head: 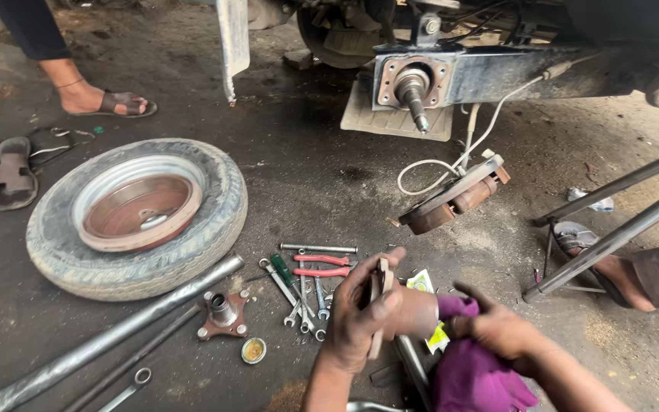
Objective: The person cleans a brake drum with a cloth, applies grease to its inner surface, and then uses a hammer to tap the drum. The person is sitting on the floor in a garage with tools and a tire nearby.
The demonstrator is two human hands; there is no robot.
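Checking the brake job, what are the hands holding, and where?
Left hand grips a curved brake shoe around its middle; right hand holds a purple rag bunched against it.

- the single head camera is looking down and forward from above the person's own hands, over a grimy workshop floor (pixel 322 183).
- it is sitting close to the left hand (pixel 360 317) and right hand (pixel 501 328) at the bottom edge.
- farther off, it is facing a wheel hub spindle (pixel 413 91) at the top and a tyre (pixel 137 217) lying left.
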